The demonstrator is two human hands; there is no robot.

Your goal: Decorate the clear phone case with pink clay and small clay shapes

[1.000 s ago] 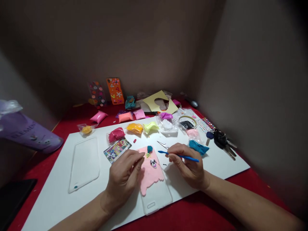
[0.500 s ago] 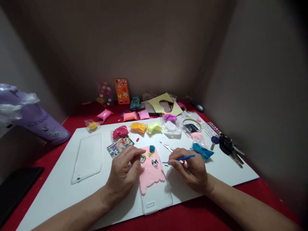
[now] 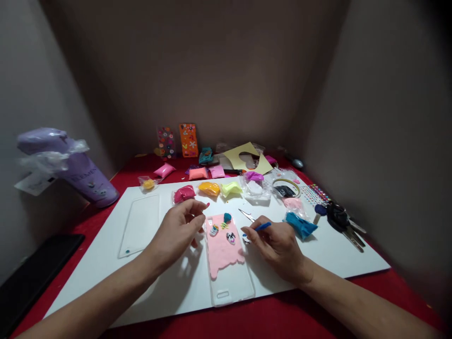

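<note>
A phone case [image 3: 233, 289] lies on the white board, its upper part covered in pink clay [image 3: 224, 254] with a ragged lower edge. On the pink sit small clay shapes: a black-and-white eye [image 3: 230, 238], a similar striped piece [image 3: 213, 230], a yellow bit [image 3: 224, 226] and a teal lump [image 3: 227, 217]. My left hand [image 3: 176, 228] hovers left of the case, thumb and forefinger apart, nothing visible between them. Right of the case, my right hand [image 3: 278, 249] pinches a blue modelling tool [image 3: 263, 226]. Scissors [image 3: 246, 215] lie beyond that hand, their handles hidden.
Several bags of coloured clay [image 3: 209, 189] line the board's far side. A second clear case [image 3: 141, 226] lies left. Keys [image 3: 348, 226], a gem sheet [image 3: 314, 194] and a blue clay packet [image 3: 300, 225] are at right. A purple wrapped tumbler [image 3: 90, 179] leans at left.
My left hand has moved off the case to the left, uncovering the striped piece. The blue tool has tilted in my right hand. The whole view has shifted slightly.
</note>
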